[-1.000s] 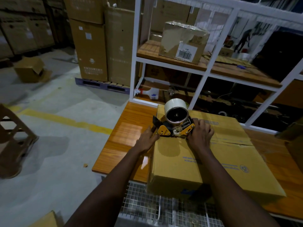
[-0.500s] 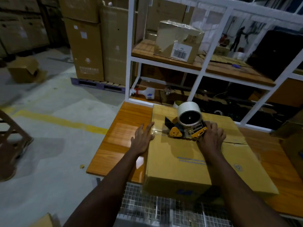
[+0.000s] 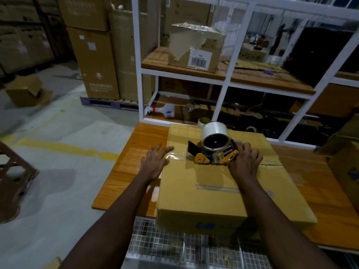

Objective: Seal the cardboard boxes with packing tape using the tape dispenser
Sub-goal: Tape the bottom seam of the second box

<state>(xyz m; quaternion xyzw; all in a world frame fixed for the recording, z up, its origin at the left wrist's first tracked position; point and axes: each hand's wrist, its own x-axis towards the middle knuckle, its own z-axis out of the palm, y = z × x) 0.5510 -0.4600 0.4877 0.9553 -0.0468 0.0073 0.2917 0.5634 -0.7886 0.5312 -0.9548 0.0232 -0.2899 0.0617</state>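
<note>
A large closed cardboard box (image 3: 213, 187) lies flat on the wooden table (image 3: 126, 171). On its top seam sits a tape dispenser (image 3: 212, 150) with yellow side plates and a white tape roll. My right hand (image 3: 245, 162) grips the dispenser's handle from the right. A strip of clear tape (image 3: 175, 154) runs from the dispenser to the box's left edge. My left hand (image 3: 155, 162) lies flat, fingers spread, pressing the box's left edge at the tape's end.
A white metal shelf frame (image 3: 226, 82) stands behind the table, with a labelled carton (image 3: 196, 47) on its wooden shelf. Another box (image 3: 345, 167) sits at the table's right. Stacked cartons on a pallet (image 3: 97, 61) stand on the floor to the left. Wire mesh (image 3: 174, 247) lies below the table's front edge.
The dispenser and my right hand have slid right along the seam, laying tape behind. My left hand let go of the dispenser and flattened on the box's left edge.
</note>
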